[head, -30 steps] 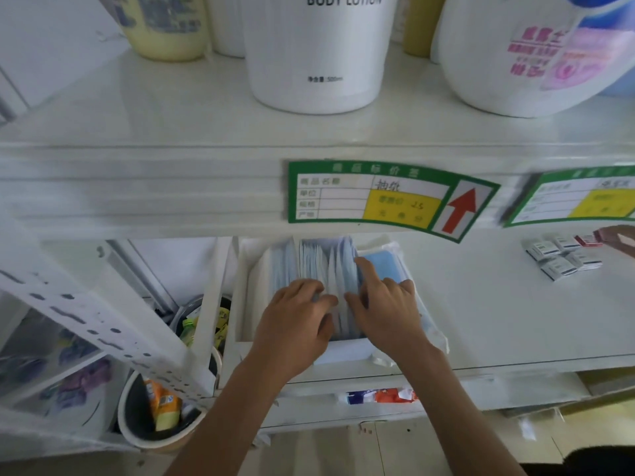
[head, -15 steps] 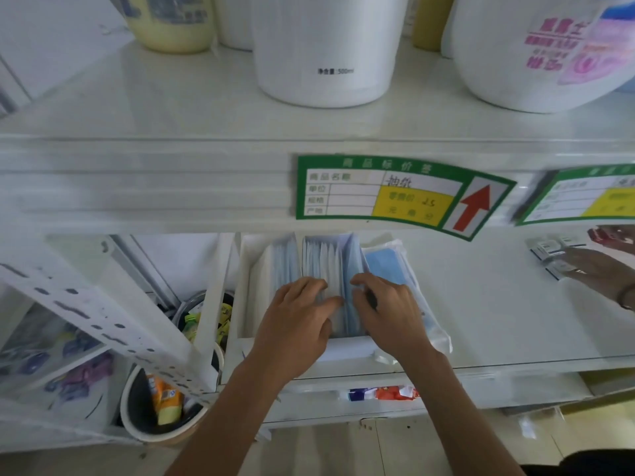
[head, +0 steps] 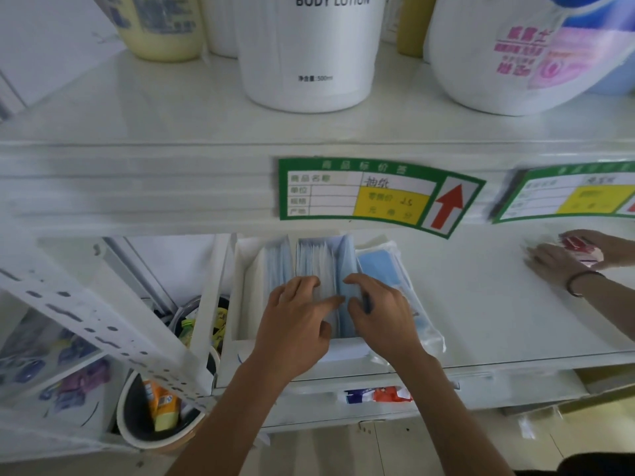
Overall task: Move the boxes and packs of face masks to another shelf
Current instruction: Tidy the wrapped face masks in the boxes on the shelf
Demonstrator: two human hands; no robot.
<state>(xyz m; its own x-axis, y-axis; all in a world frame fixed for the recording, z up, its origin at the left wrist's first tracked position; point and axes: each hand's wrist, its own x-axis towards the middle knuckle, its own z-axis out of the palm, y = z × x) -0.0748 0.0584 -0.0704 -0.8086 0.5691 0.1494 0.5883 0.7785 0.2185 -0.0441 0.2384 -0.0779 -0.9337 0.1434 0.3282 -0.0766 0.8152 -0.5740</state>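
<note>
Standing on edge, mask packs [head: 323, 269] run front-to-back — both hands' fingers [head: 302, 286] pinching them.

Soft, even daylight fills the scene, and the glossy white upper shelf [head: 144, 108] shows a pale sheen with no hard shadows. The wide-angle lens bows the shelf edge and bends the green price label [head: 378, 195] into a curve. The second label [head: 567, 197] at the right edge is smeared with blur, and the frame overall is slightly soft.
</note>
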